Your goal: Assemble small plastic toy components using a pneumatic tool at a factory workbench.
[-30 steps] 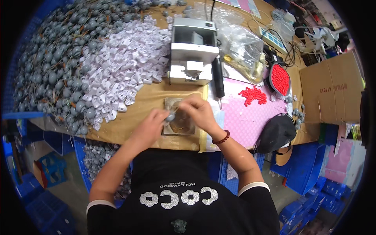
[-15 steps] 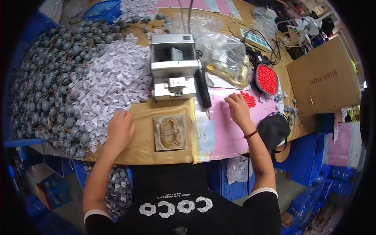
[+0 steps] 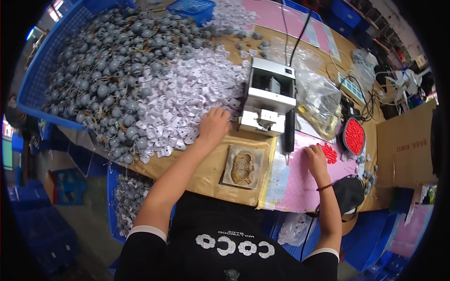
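Note:
My left hand point(image 3: 214, 126) rests palm down at the near right edge of a heap of small white plastic pieces point(image 3: 187, 89), its fingers a little apart and touching them. My right hand point(image 3: 318, 161) is over the pink sheet, fingers pinched together beside a small pile of red pieces point(image 3: 329, 153). Whatever the fingertips hold is too small to make out. Between my hands lies a square metal mould point(image 3: 242, 166) with a shaped hollow. Behind it stands a silver machine point(image 3: 269, 89) with a small white fixture at its front.
Grey round parts point(image 3: 103, 75) with wires spill from a blue crate point(image 3: 35, 93) on the left. A black screwdriver-like tool point(image 3: 289, 133) is beside the machine. A bowl of red pieces point(image 3: 353, 136), black cap point(image 3: 349, 194), clear plastic bags point(image 3: 318, 96) and cardboard box point(image 3: 405, 145) occupy the right.
The view has turned, shifting the bench rightward in the picture. My left hand has moved up to the white heap's edge, nearer the machine. My right hand stays by the red pieces.

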{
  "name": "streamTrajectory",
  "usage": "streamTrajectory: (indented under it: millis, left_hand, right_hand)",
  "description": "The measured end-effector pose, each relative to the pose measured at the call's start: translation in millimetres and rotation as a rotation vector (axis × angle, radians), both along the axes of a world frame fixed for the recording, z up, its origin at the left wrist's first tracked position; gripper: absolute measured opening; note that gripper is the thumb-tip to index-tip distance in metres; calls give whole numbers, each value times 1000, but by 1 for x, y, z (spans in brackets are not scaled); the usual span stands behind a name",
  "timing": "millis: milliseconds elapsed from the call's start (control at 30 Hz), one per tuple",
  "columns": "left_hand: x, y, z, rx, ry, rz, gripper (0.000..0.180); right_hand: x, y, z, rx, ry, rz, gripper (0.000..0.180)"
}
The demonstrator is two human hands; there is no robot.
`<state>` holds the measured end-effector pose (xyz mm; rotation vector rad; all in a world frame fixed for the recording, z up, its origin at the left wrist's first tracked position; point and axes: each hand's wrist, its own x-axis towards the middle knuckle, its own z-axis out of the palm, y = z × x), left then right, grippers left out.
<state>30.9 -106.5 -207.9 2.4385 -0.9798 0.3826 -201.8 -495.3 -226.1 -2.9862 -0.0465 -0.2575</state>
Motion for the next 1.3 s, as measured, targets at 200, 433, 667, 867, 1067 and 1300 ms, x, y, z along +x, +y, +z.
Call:
streamTrajectory:
  millis: [200, 433, 667, 867, 1067, 1300]
  left_hand:
    - [-38, 17, 48, -194, 127, -117, 30]
    - [-122, 28, 14, -76, 311, -477, 22]
    - [-123, 17, 6, -227, 378, -242, 35]
    - [-37, 84, 34, -277, 316, -110, 32]
    - [135, 177, 124, -27, -195, 381, 29]
    - [193, 193, 125, 386, 127, 631, 50]
  right_hand:
    - [0, 0, 2, 46, -36, -39, 22]
    - [32, 115, 50, 529, -197, 114, 19]
    - [50, 208, 34, 590, -251, 371, 25]
    - [52, 217, 23, 416, -279, 470, 25]
    - [42, 223, 25, 341, -287, 411, 26]
    - [35, 223, 23, 390, -243, 336, 30]
